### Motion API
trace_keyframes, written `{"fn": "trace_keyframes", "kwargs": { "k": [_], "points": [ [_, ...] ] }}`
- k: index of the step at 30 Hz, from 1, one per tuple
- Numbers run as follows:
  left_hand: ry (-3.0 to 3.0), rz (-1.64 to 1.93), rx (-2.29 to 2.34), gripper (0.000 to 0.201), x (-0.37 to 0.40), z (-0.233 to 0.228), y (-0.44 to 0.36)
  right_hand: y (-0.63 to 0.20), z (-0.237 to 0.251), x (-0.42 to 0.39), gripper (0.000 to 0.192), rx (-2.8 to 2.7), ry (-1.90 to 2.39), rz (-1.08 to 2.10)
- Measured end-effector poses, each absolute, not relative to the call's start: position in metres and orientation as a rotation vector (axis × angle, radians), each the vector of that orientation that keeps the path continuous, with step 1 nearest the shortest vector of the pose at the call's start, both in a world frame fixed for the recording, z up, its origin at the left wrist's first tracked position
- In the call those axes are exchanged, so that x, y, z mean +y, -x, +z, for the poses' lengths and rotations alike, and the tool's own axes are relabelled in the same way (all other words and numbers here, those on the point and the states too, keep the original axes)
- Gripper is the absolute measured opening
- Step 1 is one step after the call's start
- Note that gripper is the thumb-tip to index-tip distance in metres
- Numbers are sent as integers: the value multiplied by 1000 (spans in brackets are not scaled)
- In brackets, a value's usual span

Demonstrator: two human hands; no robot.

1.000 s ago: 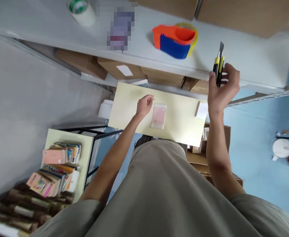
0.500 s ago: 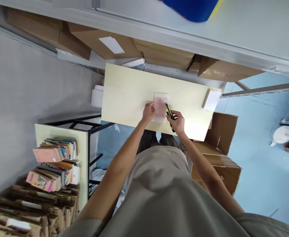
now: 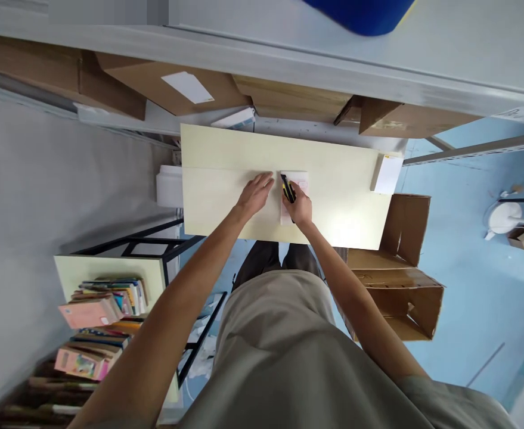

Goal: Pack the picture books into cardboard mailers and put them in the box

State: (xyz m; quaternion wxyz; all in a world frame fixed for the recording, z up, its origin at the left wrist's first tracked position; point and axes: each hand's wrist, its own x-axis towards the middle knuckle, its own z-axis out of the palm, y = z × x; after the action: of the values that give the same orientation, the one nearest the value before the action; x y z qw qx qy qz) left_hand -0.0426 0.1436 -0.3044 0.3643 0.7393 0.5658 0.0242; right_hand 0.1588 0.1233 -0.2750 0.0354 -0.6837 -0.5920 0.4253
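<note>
A small pink and white packet point(image 3: 300, 180) lies on a pale yellow table point(image 3: 226, 161) below me. My right hand point(image 3: 300, 207) rests on the packet and grips a yellow and black utility knife point(image 3: 287, 187), whose tip points at the packet's left edge. My left hand point(image 3: 256, 193) lies flat on the table just left of the packet, fingers spread, holding nothing.
A grey shelf point(image 3: 422, 65) juts out above the table, with cardboard boxes point(image 3: 167, 89) under it. A white pad point(image 3: 387, 173) lies at the table's right end. Open cartons point(image 3: 400, 280) stand on the blue floor at right. A side table with books point(image 3: 105, 304) stands at left.
My right hand came down from the shelf with the knife to the packet, then shifted from its right side onto it. My left hand slid off the packet's left edge.
</note>
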Motion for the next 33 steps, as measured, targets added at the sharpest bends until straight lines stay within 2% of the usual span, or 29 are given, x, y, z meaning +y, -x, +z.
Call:
{"fn": "trace_keyframes", "kwargs": {
  "k": [4, 18, 33],
  "points": [
    [-1931, 31, 1387, 67, 149, -308, 53, -136, -271, 133, 65, -1920, 2176, 1274],
    [-2075, -89, 1236, 63, 157, -306, 67, -94, -266, 128, 66, -1998, 2444, 1173],
    [-2076, -82, 1221, 64, 159, -311, 65, -99, -243, 46, 68, -2178, 2504, 1269]
  ]
}}
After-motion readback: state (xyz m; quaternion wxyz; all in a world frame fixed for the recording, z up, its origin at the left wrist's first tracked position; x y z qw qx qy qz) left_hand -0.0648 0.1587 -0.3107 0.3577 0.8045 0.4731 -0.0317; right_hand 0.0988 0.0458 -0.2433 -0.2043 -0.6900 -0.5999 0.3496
